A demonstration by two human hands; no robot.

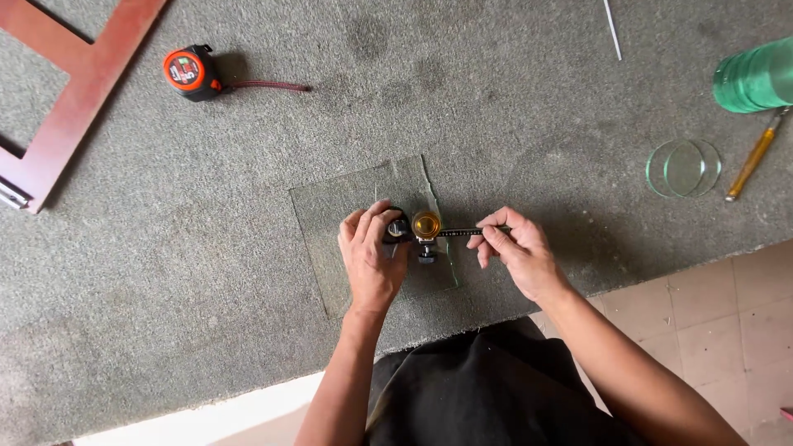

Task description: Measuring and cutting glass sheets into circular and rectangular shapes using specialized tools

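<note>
A roughly square pane of clear glass (pixel 330 206) lies flat on the grey carpeted bench (pixel 206 248). On it sits a circle glass cutter with a black suction base (pixel 398 228), an amber knob (pixel 427 224) and a thin dark graduated bar (pixel 458 232) running right. My left hand (pixel 372 256) presses down on the black base with thumb and fingers. My right hand (pixel 516 252) pinches the outer end of the bar just past the pane's jagged right edge.
An orange and black tape measure (pixel 190 73) lies at the upper left beside a reddish wooden frame (pixel 74 99). At the right are two round glass discs (pixel 684 168), a stack of green glass discs (pixel 756 76) and a yellow-handled glass cutter (pixel 753 157). The bench's front edge runs near my body.
</note>
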